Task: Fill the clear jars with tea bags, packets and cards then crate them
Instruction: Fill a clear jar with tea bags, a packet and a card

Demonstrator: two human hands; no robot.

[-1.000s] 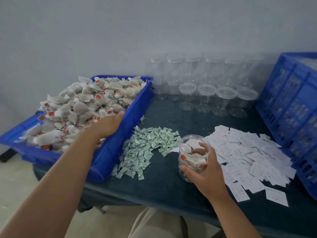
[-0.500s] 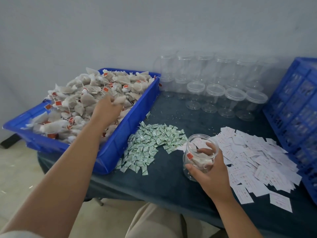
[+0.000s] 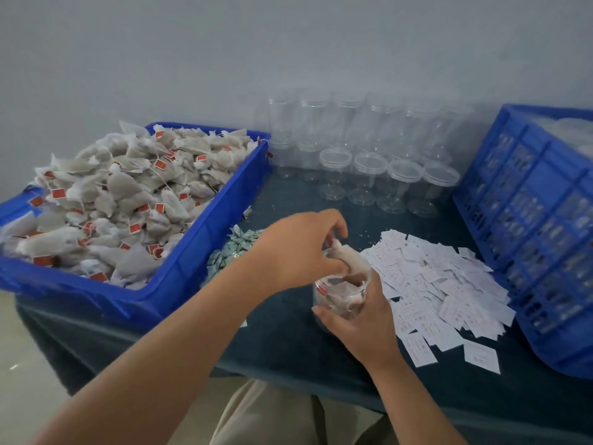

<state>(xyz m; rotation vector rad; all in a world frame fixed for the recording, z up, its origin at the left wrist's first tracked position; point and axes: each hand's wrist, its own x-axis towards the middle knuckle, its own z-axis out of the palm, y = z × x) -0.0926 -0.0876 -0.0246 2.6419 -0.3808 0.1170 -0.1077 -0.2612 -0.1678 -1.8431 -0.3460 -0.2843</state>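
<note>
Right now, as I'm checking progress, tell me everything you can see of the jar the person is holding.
The jar looks like clear plastic, round, lidless and roughly upright, partly filled with tea bags, one red tag showing through its wall. The right hand grips its near side; the left hand pushes tea bags in at its mouth. It is over the dark tablecloth, between green packets and white cards; its base is hidden.

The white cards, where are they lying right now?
In the head view, the white cards lie spread at the right, between the held jar and the blue crate.
</note>
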